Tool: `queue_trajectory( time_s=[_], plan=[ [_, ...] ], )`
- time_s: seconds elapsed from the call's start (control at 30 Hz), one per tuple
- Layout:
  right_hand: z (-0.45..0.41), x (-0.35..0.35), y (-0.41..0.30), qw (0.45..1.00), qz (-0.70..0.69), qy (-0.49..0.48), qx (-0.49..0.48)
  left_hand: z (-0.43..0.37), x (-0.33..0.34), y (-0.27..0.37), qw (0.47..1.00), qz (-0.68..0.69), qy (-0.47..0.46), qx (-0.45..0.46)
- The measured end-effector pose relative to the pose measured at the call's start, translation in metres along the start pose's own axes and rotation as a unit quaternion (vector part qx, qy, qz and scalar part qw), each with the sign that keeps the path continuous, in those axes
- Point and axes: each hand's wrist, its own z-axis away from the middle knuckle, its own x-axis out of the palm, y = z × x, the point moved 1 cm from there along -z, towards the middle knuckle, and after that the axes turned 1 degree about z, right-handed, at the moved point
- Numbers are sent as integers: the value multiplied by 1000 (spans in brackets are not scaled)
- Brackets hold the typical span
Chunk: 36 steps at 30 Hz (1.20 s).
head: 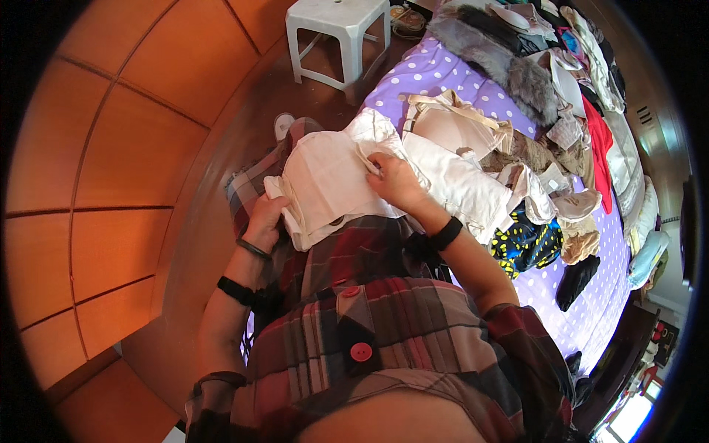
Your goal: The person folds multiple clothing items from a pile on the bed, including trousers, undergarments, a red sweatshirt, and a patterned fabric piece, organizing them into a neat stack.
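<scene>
A white cloth garment (327, 177), partly folded, lies across my lap over the plaid clothing. My left hand (265, 219) grips its folded left edge, thumb on top. At the garment's right side, my right hand (394, 180) pinches a fold of the fabric between thumb and fingers. Beyond my right hand, another white folded garment (457, 174) rests on the bed, beside a beige bra (454, 124) with a wide strap. A crumpled piece of white fabric (376, 126) shows just past the garment on my lap.
A purple polka-dot bedsheet (554, 299) carries several clothes: a grey furry piece (501, 63), a red cloth (598, 149), a black, blue and yellow patterned cloth (529, 241), and a black item (577, 282). A white plastic stool (343, 22) stands ahead; orange cabinet panels (138, 149) line the left.
</scene>
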Motion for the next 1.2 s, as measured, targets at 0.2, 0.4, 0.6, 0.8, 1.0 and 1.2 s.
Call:
queue_trajectory(
  time_s=[0.2, 0.4, 0.6, 0.8, 1.0, 1.2],
  plan=[
    [0, -16, 32, 969, -223, 46, 92, 32, -29, 31, 996, 67, 14, 54],
    [3, -95, 28, 901, -375, 188, 109, 65, -27, 51, 991, 43, 52, 118],
    [15, -145, 38, 898, -360, 232, 101, 75, -32, 61, 985, 66, 27, 159],
    [44, -155, 10, 898, -349, 268, 28, 81, -45, 59, 983, 44, 31, 175],
    [66, -162, -35, 897, -365, 241, -68, 77, -34, 52, 985, 55, 21, 165],
    [83, -164, -73, 919, -295, 158, -207, 74, -30, 46, 987, 64, 22, 148]
  ],
)
